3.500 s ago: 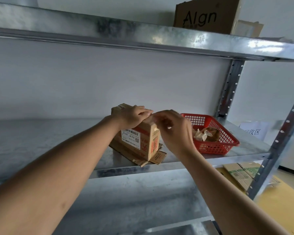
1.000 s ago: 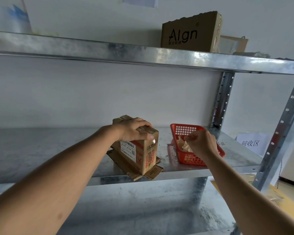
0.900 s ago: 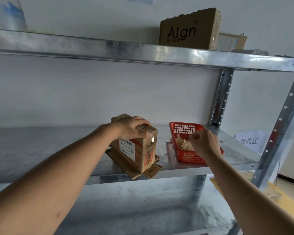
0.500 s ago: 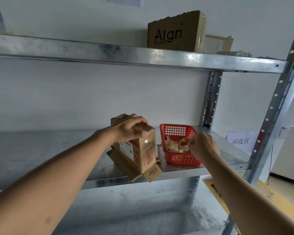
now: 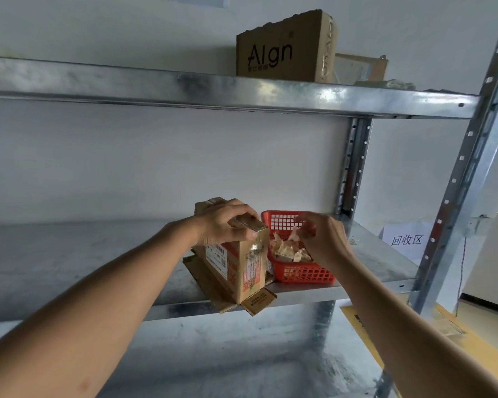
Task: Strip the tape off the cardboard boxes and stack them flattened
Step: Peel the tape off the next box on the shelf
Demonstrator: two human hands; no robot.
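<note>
A left hand (image 5: 224,222) grips the top of a small upright brown cardboard box (image 5: 239,262) on the grey metal shelf (image 5: 69,254), apparently steadying it, while beside it the right hand (image 5: 319,237), fingers loosely spread and seemingly empty, hovers over a red plastic basket (image 5: 302,274) of crumpled stripped tape (image 5: 288,251).

Galvanised metal shelf (image 5: 69,254), flattened cardboard (image 5: 207,285) under an upright small box (image 5: 242,268), red basket (image 5: 302,274) just beside

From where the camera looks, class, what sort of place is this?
Probably a storeroom's recycling corner: bare galvanised shelving, a cardboard box standing on flattened cardboard, a red basket of peeled tape scraps, and a paper sign.
</note>
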